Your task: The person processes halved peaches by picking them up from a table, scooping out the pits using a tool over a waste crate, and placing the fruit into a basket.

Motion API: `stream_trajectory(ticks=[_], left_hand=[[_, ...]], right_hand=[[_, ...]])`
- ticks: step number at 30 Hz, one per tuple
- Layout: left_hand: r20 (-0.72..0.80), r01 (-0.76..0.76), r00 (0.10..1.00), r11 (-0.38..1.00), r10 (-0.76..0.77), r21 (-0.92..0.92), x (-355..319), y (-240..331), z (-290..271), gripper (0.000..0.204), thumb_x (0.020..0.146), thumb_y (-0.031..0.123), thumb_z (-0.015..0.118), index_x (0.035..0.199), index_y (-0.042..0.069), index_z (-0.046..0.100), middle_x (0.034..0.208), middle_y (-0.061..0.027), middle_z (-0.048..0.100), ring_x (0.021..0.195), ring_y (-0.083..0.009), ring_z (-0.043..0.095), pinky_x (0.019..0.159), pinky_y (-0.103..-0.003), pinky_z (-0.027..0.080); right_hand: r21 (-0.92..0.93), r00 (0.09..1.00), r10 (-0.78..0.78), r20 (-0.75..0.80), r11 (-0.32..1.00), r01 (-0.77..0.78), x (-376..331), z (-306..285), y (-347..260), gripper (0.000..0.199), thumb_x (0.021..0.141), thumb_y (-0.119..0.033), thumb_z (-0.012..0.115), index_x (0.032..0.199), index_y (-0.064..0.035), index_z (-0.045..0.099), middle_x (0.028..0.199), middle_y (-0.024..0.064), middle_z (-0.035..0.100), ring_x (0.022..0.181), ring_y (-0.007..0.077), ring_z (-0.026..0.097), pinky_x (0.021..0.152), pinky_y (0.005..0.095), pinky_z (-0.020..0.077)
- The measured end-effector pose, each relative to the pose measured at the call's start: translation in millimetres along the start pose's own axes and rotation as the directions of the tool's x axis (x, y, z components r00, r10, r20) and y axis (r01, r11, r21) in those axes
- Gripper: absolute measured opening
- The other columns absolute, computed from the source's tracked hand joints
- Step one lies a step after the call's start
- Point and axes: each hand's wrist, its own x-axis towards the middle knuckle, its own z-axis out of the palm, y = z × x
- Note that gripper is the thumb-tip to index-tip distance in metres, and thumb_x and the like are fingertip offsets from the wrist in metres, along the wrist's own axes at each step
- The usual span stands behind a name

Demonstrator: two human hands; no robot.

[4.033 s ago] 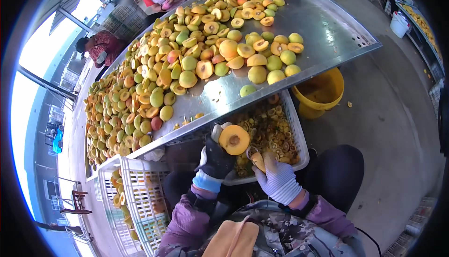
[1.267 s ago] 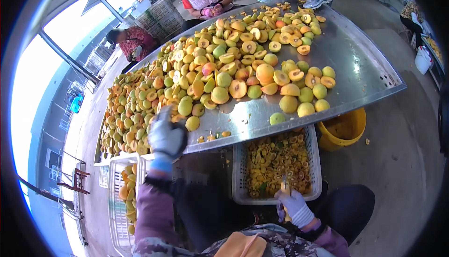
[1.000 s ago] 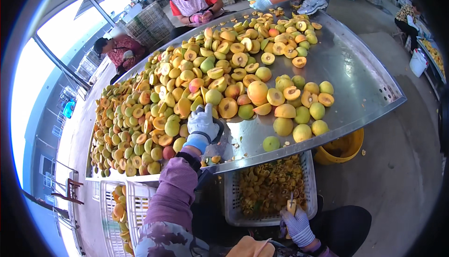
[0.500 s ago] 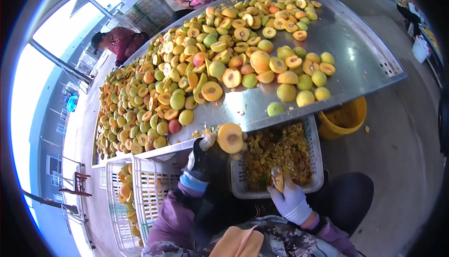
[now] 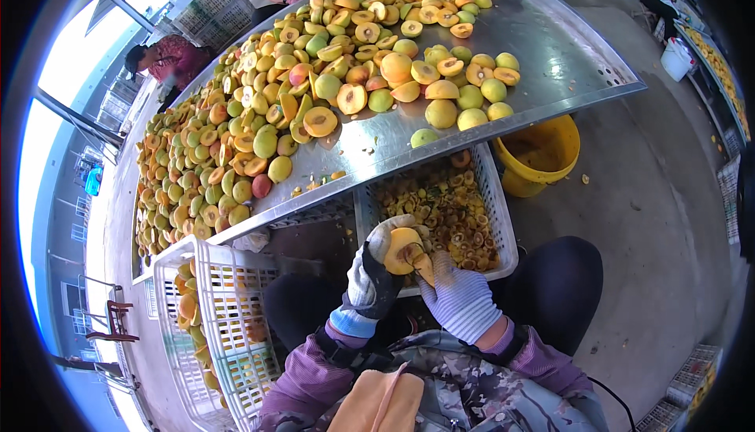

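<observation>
Over the near edge of a white crate (image 5: 503,210), my gloved left hand (image 5: 366,281) holds a halved yellow peach (image 5: 400,246), its cut face toward my right. Closed in my striped-gloved right hand (image 5: 462,300) is a small hand tool with a yellowish-orange handle (image 5: 425,267). Its tip meets the middle of the cut face, at the stone; the tip itself is mostly hidden. Beneath both hands the crate holds many brown pits and scraps (image 5: 440,204). Peach halves and whole-looking peaches (image 5: 236,145) lie heaped on the metal table (image 5: 334,163) in front.
A yellow bucket (image 5: 543,158) stands right of the crate, under the table edge. On my left, a white slatted basket (image 5: 236,337) sits beside another holding peach halves (image 5: 189,306). Other people (image 5: 174,66) are around the table's far side. A white bucket (image 5: 676,59) stands far right.
My left hand has brought the peach half from the table edge down toward me. My right hand has raised the tool to meet it. The view has shifted, too.
</observation>
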Motion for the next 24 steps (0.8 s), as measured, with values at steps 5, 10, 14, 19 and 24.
stream_trajectory(ticks=[5,10,14,19,24], left_hand=[[0.003,-0.024,1.000,0.998,0.023,0.066,-2,-1,6,0.057,0.094,0.047,0.043,0.118,-0.004,0.052,0.106,-0.0135,0.062,0.097,-0.0204,0.060,0.087,-0.032,0.048],[0.021,-0.080,0.997,0.995,0.079,0.053,1,-7,2,0.055,0.094,0.046,0.044,0.113,-0.004,0.055,0.105,-0.0141,0.062,0.093,-0.0208,0.060,0.082,-0.031,0.049],[-0.031,-0.092,0.995,0.990,0.096,0.102,3,-11,5,0.060,0.093,0.053,0.044,0.107,-0.004,0.057,0.099,-0.0151,0.063,0.088,-0.0207,0.061,0.076,-0.032,0.050],[0.076,-0.173,0.984,0.976,0.164,0.131,9,-9,1,0.060,0.092,0.055,0.046,0.095,-0.003,0.061,0.082,-0.0140,0.065,0.070,-0.0204,0.063,0.065,-0.031,0.051],[0.080,-0.155,0.987,0.971,0.143,0.183,13,-5,10,0.056,0.091,0.051,0.052,0.094,-0.003,0.062,0.079,-0.0110,0.066,0.067,-0.0165,0.063,0.061,-0.027,0.050]], right_hand=[[0.033,0.993,0.075,0.088,0.996,-0.079,-3,3,1,0.036,0.083,-0.021,0.060,0.104,0.0036,0.046,0.057,0.0142,0.059,0.052,0.0339,0.061,0.048,0.0436,0.0491],[0.137,0.990,0.075,0.117,0.986,-0.091,-3,9,1,0.036,0.083,-0.020,0.060,0.104,0.0059,0.047,0.062,0.0183,0.060,0.056,0.0366,0.061,0.051,0.0448,0.0499],[0.394,0.974,0.082,0.211,0.905,-0.161,-3,10,0,0.031,0.085,-0.019,0.059,0.102,0.0052,0.050,0.075,0.0225,0.062,0.068,0.0376,0.063,0.060,0.0431,0.0504],[0.765,0.944,-0.111,0.310,0.619,-0.178,5,-6,5,0.026,0.088,-0.022,0.057,0.101,0.0009,0.055,0.074,0.0219,0.062,0.071,0.0387,0.063,0.062,0.0412,0.0496],[0.741,0.981,-0.148,0.129,0.671,0.004,3,2,7,0.024,0.088,-0.021,0.057,0.100,0.0005,0.055,0.078,0.0226,0.061,0.075,0.0417,0.061,0.065,0.0428,0.0490]])
